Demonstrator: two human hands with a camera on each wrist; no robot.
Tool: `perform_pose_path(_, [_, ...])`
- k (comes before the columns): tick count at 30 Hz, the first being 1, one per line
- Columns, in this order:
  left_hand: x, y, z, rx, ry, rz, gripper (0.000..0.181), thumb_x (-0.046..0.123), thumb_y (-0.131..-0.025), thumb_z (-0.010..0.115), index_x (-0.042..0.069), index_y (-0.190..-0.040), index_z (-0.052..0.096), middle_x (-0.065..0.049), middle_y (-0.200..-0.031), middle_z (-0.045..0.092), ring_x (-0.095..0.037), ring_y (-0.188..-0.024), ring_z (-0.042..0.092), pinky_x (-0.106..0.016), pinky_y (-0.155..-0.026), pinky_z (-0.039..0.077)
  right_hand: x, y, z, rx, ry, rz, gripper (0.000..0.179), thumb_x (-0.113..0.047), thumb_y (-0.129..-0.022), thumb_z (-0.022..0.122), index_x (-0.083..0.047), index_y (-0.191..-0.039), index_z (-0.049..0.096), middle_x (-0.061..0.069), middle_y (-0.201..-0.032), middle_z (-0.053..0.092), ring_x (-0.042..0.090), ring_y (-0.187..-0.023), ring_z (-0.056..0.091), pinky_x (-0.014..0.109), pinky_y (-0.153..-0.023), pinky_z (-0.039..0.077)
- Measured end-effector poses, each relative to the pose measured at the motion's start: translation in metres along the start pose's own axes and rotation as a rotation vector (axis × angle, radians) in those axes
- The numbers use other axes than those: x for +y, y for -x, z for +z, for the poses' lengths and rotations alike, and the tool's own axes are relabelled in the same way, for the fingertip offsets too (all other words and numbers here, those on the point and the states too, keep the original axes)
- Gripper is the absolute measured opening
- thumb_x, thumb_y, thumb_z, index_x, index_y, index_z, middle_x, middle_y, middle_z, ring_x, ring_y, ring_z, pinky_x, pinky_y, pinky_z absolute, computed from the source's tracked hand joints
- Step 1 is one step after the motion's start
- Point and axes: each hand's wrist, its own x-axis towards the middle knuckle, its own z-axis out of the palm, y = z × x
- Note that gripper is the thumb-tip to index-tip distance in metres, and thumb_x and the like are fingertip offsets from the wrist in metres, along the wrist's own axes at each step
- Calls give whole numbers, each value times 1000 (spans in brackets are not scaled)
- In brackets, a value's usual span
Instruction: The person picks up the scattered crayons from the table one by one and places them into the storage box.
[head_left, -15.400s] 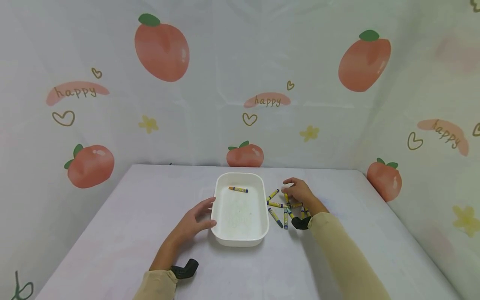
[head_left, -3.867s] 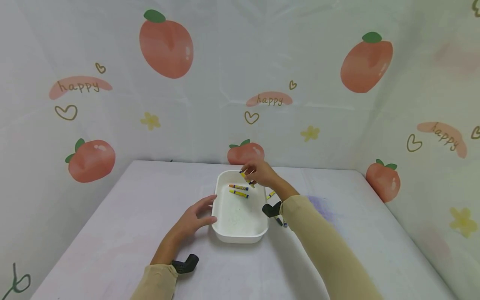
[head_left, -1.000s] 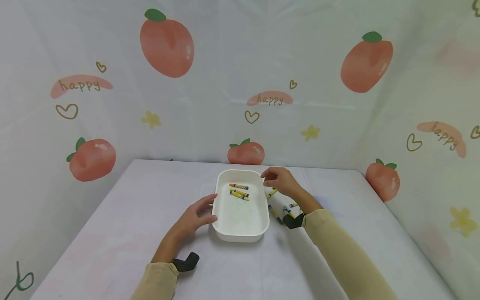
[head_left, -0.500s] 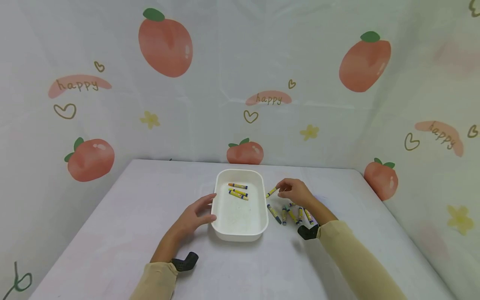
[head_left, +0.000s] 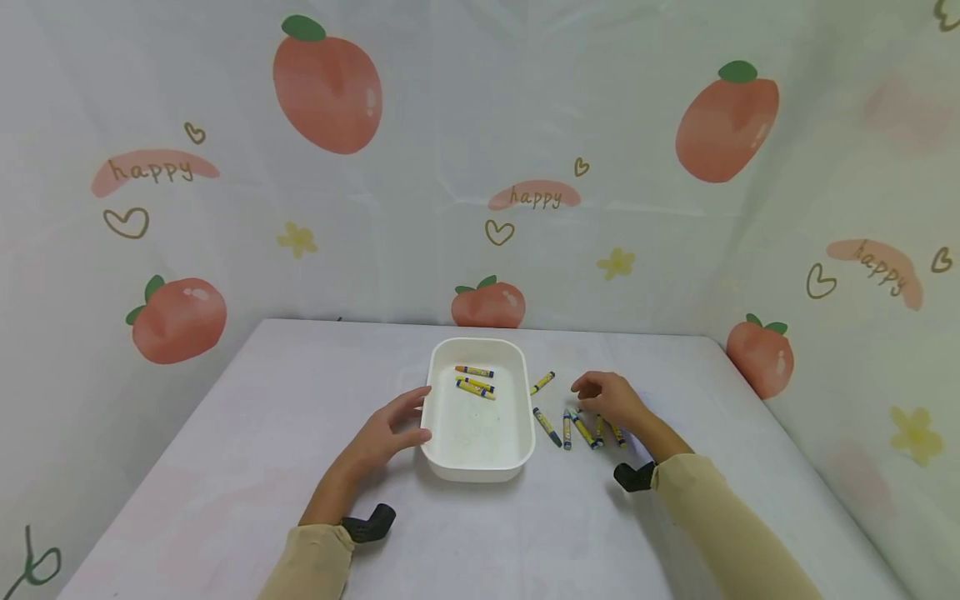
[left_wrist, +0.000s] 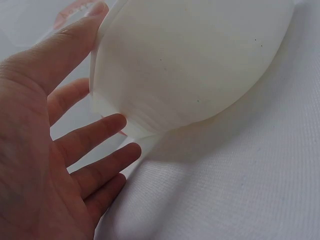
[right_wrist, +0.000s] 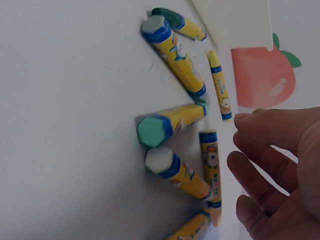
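Note:
My left hand (head_left: 382, 437) touches the left wall of a white tray (head_left: 480, 442) with extended fingers and thumb; in the left wrist view the thumb lies along the rim. Three yellow-wrapped crayons lie inside, toward the far end: an orange one (head_left: 474, 372) and two lighter ones, one of them a pale crayon (head_left: 483, 394). Right of the tray, my right hand (head_left: 611, 400) hovers over loose crayons, fingers bent loosely and nothing between them. In the right wrist view its fingertips are closest to an orange-tipped crayon (right_wrist: 212, 175) and a yellow crayon (right_wrist: 221, 90).
Several crayons are strewn on the white-covered table (head_left: 300, 367), among them a dark green crayon (head_left: 547, 427) beside the tray and a crayon with a green end (right_wrist: 155, 131). A printed cloth (head_left: 420, 167) hangs behind the table's far edge.
Since 15.4 s ago the crayons in the tray have gone from one to three. Lately my right hand has moved from the tray's edge rightward and nearer, over the crayons; my left hand stays.

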Motion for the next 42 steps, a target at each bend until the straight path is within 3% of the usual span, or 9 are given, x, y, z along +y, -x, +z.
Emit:
perform_pose_path(4, [7,2,1,0,-2,-13,69,18,-86,73,15,-148,42,-15,-143,48,-35,-128,47,-63,-103,33,4,1,0,-13,33,10,20,-2,-86,68,-8,-105,68,2,-94,64,20,-87,57,38,-80,50])
perform_pose_path(10, [37,13,-2,-15,6,-14,67,14,-87,72,8,-146,43,-22,-141,48,-39,-127,47,-62,-103,34,8,0,0,-22,125,-1,22,1,-83,69,-9,-102,68,1,-90,61,20,-83,54,38,-77,47])
perform_pose_path(14, [46,17,-4,-20,0,-10,66,14,-87,71,7,-146,43,-22,-141,48,-40,-127,47,-62,-103,33,10,-1,1,-20,172,-11,21,0,-83,70,-9,-101,69,1,-90,61,21,-85,52,40,-79,46])
perform_pose_path(18, [40,14,-4,-23,6,-3,66,13,-87,71,5,-147,41,-23,-141,48,-42,-127,46,-62,-103,33,13,-3,3,-15,194,-32,19,-1,-84,71,-10,-100,70,1,-90,61,22,-86,52,41,-79,46])
perform_pose_path(27, [2,2,0,-6,14,9,68,18,-87,73,15,-148,42,-15,-142,49,-35,-127,48,-61,-104,32,18,-7,3,-23,187,-3,15,-4,-88,68,-10,-102,69,1,-91,60,21,-84,53,38,-77,47])
perform_pose_path(34, [0,2,0,5,12,-20,68,27,-85,75,26,-146,45,-8,-141,51,-29,-127,49,-61,-105,31,14,-7,1,23,142,-1,17,-3,-90,64,-10,-105,68,3,-96,62,21,-86,55,39,-77,49])
perform_pose_path(42, [3,3,1,5,15,-34,68,28,-85,74,26,-146,45,-7,-141,51,-28,-128,48,-61,-106,29,6,-7,0,106,50,-63,20,-7,-91,66,-8,-111,66,3,-92,62,20,-81,56,34,-69,50])
